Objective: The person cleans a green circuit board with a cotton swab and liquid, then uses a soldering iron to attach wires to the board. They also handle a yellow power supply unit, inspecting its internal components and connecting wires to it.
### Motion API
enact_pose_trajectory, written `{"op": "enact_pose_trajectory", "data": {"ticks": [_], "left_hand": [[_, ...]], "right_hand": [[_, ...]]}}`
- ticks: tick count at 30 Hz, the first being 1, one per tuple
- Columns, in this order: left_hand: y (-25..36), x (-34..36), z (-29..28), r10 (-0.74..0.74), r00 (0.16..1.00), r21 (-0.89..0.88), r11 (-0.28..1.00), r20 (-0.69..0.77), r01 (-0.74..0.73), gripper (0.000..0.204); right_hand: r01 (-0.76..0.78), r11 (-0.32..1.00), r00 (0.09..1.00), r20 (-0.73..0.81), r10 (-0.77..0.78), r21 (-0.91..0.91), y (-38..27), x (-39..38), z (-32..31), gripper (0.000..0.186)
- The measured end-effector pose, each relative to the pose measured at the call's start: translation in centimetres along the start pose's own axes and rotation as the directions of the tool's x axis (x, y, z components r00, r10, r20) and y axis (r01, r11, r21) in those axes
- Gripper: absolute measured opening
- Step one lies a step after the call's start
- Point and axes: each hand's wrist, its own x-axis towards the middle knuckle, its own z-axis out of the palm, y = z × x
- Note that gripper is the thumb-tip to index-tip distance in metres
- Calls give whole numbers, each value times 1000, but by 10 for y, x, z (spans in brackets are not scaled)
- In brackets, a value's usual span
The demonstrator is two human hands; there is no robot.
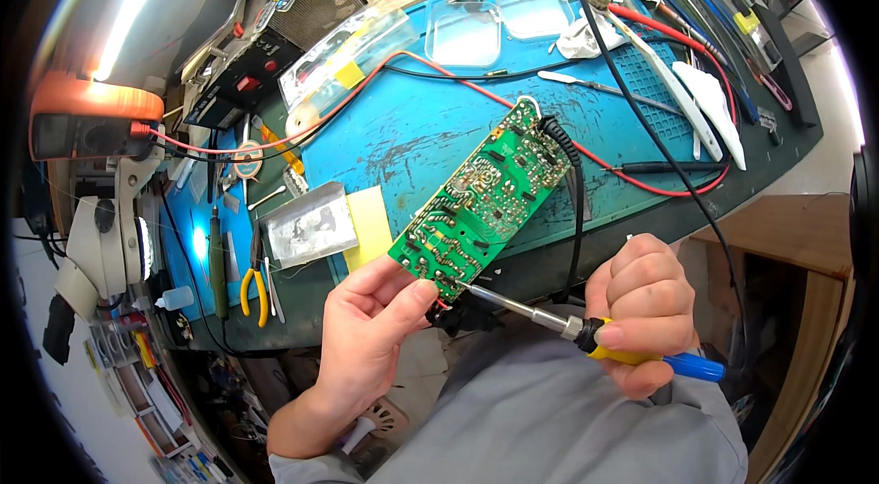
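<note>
My left hand (377,317) pinches the near end of a long green circuit board (485,200), thumb on top and fingers beneath. The board is tilted, its soldered side facing up, and a black cable with a ribbed sleeve (560,138) hangs from its far right end. In my right hand (643,308) is a soldering iron (531,310) with a yellow and blue handle. Its metal tip meets or nearly meets the board close to my left thumb; I cannot tell if they touch. Under that end, dark parts of the board are partly hidden.
A blue mat (366,154) covers the bench. At left stand an orange multimeter (96,118), yellow-handled pliers (255,293) and a grey tray (311,226). Red and black test leads cross the mat. A black cord (659,145) hangs across the right side, near tweezers and brushes.
</note>
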Motion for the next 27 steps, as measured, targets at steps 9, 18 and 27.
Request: {"op": "enact_pose_trajectory", "data": {"ticks": [9,18,27], "left_hand": [[-1,0,0,8,1000,4,1000,-11,-8,40],[-2,-1,-1,21,1000,-16,1000,0,-21,39],[-2,-1,0,29,1000,-9,1000,0,-29,40]], "right_hand": [[33,999,998,54,-35,28,4,3,0,43],[66,998,994,81,-68,23,3,1,2,43],[61,998,992,109,-63,20,3,2,-4,41]]}}
